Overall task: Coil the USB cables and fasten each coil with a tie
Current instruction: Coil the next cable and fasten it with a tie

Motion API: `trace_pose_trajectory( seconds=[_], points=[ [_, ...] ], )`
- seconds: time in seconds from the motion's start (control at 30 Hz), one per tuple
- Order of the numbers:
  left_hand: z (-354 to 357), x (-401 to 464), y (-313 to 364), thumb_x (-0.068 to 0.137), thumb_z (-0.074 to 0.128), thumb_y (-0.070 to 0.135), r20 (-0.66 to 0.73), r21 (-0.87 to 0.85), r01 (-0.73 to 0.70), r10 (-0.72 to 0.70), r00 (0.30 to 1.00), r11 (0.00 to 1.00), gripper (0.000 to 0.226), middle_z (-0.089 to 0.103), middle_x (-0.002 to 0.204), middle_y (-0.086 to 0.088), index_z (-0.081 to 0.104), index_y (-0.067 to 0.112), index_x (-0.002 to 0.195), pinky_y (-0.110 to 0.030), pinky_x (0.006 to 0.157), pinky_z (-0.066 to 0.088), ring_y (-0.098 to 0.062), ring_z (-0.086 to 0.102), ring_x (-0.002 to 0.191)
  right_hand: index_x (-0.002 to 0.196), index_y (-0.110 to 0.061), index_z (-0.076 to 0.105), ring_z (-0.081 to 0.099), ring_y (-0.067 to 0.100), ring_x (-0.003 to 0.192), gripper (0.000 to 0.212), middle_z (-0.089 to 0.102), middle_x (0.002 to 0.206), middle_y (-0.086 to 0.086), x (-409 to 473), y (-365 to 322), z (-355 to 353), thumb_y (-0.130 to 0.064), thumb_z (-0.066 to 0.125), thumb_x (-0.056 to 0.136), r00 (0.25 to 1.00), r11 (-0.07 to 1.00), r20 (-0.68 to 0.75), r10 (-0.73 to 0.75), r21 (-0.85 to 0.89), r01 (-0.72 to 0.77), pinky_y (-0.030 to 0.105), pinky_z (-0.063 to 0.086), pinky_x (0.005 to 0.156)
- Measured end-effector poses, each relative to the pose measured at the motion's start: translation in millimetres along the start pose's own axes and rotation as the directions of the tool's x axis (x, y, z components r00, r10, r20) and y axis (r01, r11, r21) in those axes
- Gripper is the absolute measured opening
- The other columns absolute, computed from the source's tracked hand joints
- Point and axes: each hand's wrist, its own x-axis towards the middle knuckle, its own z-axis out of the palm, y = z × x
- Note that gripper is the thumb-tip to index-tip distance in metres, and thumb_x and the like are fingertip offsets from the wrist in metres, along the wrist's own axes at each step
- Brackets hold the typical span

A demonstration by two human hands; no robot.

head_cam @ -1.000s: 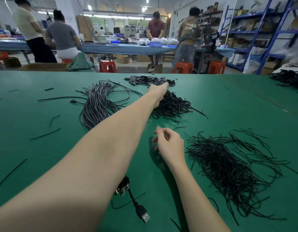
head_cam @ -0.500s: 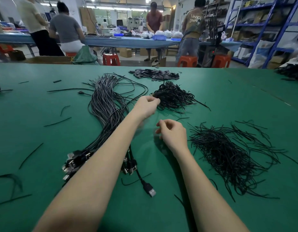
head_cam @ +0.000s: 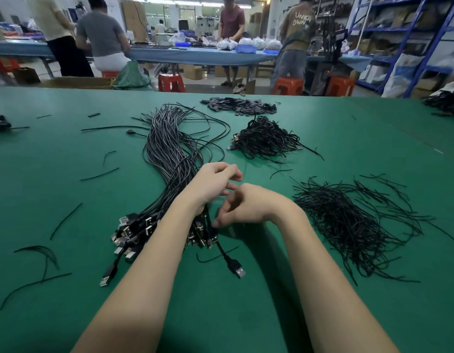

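left hand point(head_cam: 212, 184): my fingers loosely curled over the cable bundle point(head_cam: 170, 159), grip unclear
right hand point(head_cam: 249, 205): just right of bundle, fingers curled, pinch unclear
ties point(head_cam: 348, 220): loose pile right of bundle, on counter point(head_cam: 55, 154)

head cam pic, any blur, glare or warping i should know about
Head view: the left hand and right hand are slightly motion-blurred; wide-angle warping bends the blue shelving; bright ceiling lights wash out the far background; the arms cast soft shadows on the green table; the straight cable bundle looks reasonably sharp.
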Motion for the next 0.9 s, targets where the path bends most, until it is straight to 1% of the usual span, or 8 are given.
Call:
trace_pose_trajectory(
  seconds=[0.13,0.3,0.4,0.53,0.63,0.7,0.8,0.9],
  points=[
    [2,2,-5,0.102,0.053,0.026,0.032,0.048,-0.009,0.007,0.999,0.999,0.025,0.074,0.093,0.005,0.072,0.016,0.090,-0.021,0.071,0.050,-0.012,0.060,0.078,0.074,-0.025,0.073,0.067,0.014,0.090,0.023,0.076,0.090,-0.007,1,-10,6,-0.044,0.087,0.074,0.999,1.000,0.044,-0.012,-0.014,0.012,0.033,0.056,0.084],
    [-2,5,-7,0.104,0.048,0.031,0.035,0.052,-0.013,0.012,0.999,0.999,0.032,0.074,0.094,0.003,0.071,0.016,0.088,-0.018,0.067,0.050,-0.002,0.064,0.066,0.075,-0.032,0.079,0.065,0.012,0.096,0.006,0.071,0.089,-0.020,-2,-11,3,-0.033,0.082,0.080,0.995,0.999,0.096,-0.036,0.009,0.035,0.026,0.053,0.085],
    [-6,5,-6,0.106,0.043,0.037,0.063,0.093,-0.045,0.039,0.997,0.995,0.041,0.075,0.082,0.008,0.071,0.016,0.084,-0.027,0.078,0.052,-0.002,0.066,0.065,0.092,-0.018,0.078,0.068,0.019,0.095,0.012,0.076,0.100,0.001,-8,-1,-8,-0.022,0.067,0.091,0.996,0.988,0.082,-0.040,0.152,0.027,0.030,0.052,0.090],
    [-7,2,-2,0.104,0.037,0.050,0.200,0.359,-0.167,0.099,0.975,0.918,0.046,0.073,0.091,0.006,0.071,0.023,0.088,-0.037,0.097,0.048,-0.011,0.064,0.088,0.098,-0.012,0.065,0.067,0.010,0.072,0.019,0.070,0.087,-0.002,-19,23,-29,-0.023,0.052,0.105,0.999,0.843,-0.013,0.034,0.538,-0.021,0.024,0.043,0.064],
    [5,-4,2,0.105,0.035,0.050,0.372,0.387,-0.193,0.039,0.927,0.901,0.048,0.068,0.079,0.004,0.061,0.015,0.084,-0.038,0.084,0.053,-0.015,0.063,0.075,0.095,-0.013,0.062,0.052,0.008,0.057,0.014,0.064,0.074,0.000,-21,34,-38,-0.015,0.052,0.105,0.964,0.674,-0.206,0.168,0.738,0.040,0.015,0.036,0.049],
    [19,-8,4,0.106,0.035,0.045,0.374,0.300,-0.177,0.055,0.926,0.937,0.046,0.051,0.061,0.008,0.048,0.016,0.074,-0.033,0.063,0.045,-0.018,0.047,0.057,0.099,-0.014,0.062,0.052,0.010,0.060,0.014,0.064,0.074,0.000,-19,34,-40,-0.024,0.053,0.105,0.923,0.643,-0.318,0.218,0.758,0.109,0.019,0.039,0.053],
    [36,-11,11,0.109,0.032,0.039,0.267,-0.010,-0.121,0.120,0.956,0.993,0.047,0.031,0.049,0.012,0.035,0.020,0.066,-0.024,0.048,0.027,-0.012,0.026,0.047,0.117,-0.012,0.066,0.065,0.017,0.090,0.051,0.070,0.096,0.004,-14,33,-35,-0.052,0.036,0.107,0.919,0.530,-0.347,0.187,0.823,0.203,0.031,0.049,0.079],
    [37,-13,20,0.109,0.031,0.037,0.257,-0.437,0.004,0.121,0.959,0.900,0.049,0.023,0.050,0.008,0.034,0.020,0.063,-0.024,0.049,0.024,-0.012,0.022,0.046,0.125,-0.016,0.067,0.064,0.013,0.118,0.072,0.071,0.123,0.003,-8,31,-19,-0.062,0.015,0.105,0.971,0.614,-0.234,0.057,0.775,0.150,0.038,0.047,0.103]
  ],
)
